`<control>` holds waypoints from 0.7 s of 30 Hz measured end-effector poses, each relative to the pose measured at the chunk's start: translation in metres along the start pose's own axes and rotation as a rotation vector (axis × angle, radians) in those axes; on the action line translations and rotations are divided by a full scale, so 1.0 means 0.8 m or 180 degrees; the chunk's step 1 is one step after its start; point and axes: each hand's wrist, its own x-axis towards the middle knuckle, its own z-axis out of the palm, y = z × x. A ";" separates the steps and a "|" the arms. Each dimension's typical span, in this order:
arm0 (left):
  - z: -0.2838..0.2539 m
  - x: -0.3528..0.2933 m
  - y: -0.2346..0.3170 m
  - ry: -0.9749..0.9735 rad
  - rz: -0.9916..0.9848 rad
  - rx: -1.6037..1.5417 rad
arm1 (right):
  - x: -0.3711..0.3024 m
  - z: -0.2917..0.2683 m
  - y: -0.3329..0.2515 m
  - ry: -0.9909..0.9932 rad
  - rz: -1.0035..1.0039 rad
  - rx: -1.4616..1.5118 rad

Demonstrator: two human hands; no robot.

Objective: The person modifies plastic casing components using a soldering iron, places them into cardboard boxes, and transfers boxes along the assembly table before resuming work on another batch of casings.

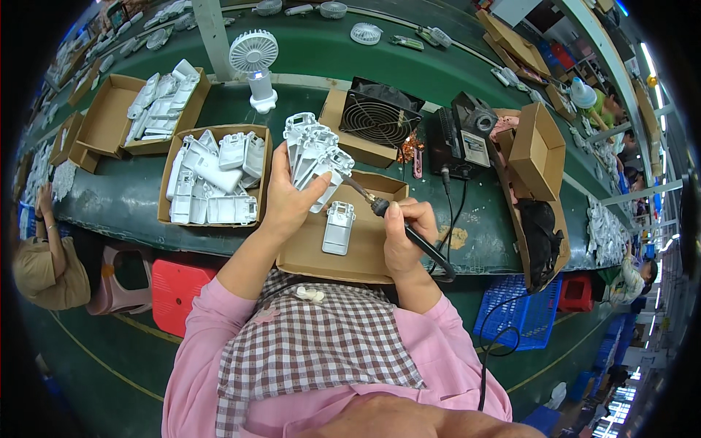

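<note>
Several white plastic housing parts point(308, 150) are fanned out in my left hand point(290, 191), its fingers and thumb closed round their lower ends. My right hand point(409, 235) grips the black handle of a soldering iron point(378, 206). The iron's metal tip reaches up and left to the right edge of the fanned parts; whether it touches them I cannot tell. Below, one more white housing part point(337, 228) lies in a shallow cardboard box point(310, 269) on the green bench. A black cable runs from the iron's handle.
At the left, a cardboard box point(162, 197) holds more white housings, with another box point(191, 109) behind. A white handheld fan point(255, 66) stands upright. A black framed fan point(380, 117), a soldering station point(467, 142) and boxes point(537, 150) line the back. A person point(55, 255) sits far left.
</note>
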 end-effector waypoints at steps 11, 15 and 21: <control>0.001 -0.002 0.008 0.0002 -0.0073 -0.0093 | 0.000 0.001 0.006 0.0048 -0.0024 -0.0052; 0.000 -0.002 0.003 -0.0004 -0.0025 -0.0081 | 0.000 0.000 0.007 0.0021 0.0028 -0.0055; 0.000 -0.001 0.000 -0.0001 -0.0023 -0.0085 | 0.000 0.000 0.007 0.0017 -0.0012 -0.0124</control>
